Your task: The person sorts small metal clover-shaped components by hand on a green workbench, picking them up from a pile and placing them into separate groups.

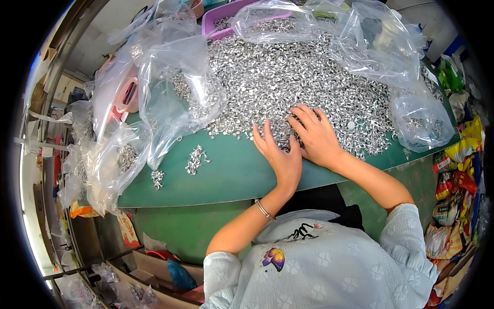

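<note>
A wide heap of small curved silver metal pieces (pixel 267 77) covers much of the green tabletop (pixel 231 175). At the heap's near edge my left hand (pixel 280 159) has its fingers apart, with a few pieces between thumb and fingers. My right hand (pixel 318 138) lies palm down beside it, fingers spread over the pieces. The two hands nearly meet at the thumbs, and neither is closed around anything. A bracelet (pixel 264 210) circles my left wrist. Two little clusters, a larger one (pixel 196 159) and a smaller one (pixel 157 178), lie apart from the heap on the left.
Clear plastic bags (pixel 170 98) with metal pieces crowd the left side; another bag (pixel 381 46) lies over the heap at far right. A purple tray (pixel 211 23) stands at the back. A pink container (pixel 126 95) sits left. Colourful packages (pixel 447 185) line the right.
</note>
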Available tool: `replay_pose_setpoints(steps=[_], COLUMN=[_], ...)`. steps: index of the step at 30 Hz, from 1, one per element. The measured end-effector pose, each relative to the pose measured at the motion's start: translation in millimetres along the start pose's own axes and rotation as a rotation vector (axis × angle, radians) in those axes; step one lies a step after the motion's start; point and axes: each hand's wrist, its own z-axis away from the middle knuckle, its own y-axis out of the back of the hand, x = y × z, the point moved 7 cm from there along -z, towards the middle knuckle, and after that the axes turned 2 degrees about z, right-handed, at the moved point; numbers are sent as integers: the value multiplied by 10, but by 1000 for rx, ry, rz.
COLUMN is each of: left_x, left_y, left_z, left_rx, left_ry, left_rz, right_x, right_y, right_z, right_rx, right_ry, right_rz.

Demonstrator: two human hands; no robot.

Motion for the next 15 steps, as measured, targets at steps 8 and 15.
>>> replay_pose_setpoints(steps=[8, 15], left_x=[78, 49], left_y=[-67, -74], left_z=[-26, -116], left_rx=[68, 157], left_ry=[32, 147], left_rz=[11, 185], right_x=[18, 27], right_y=[2, -35], right_z=[45, 112], right_rx=[32, 122], right_ry=[-10, -42], right_rz=[14, 39])
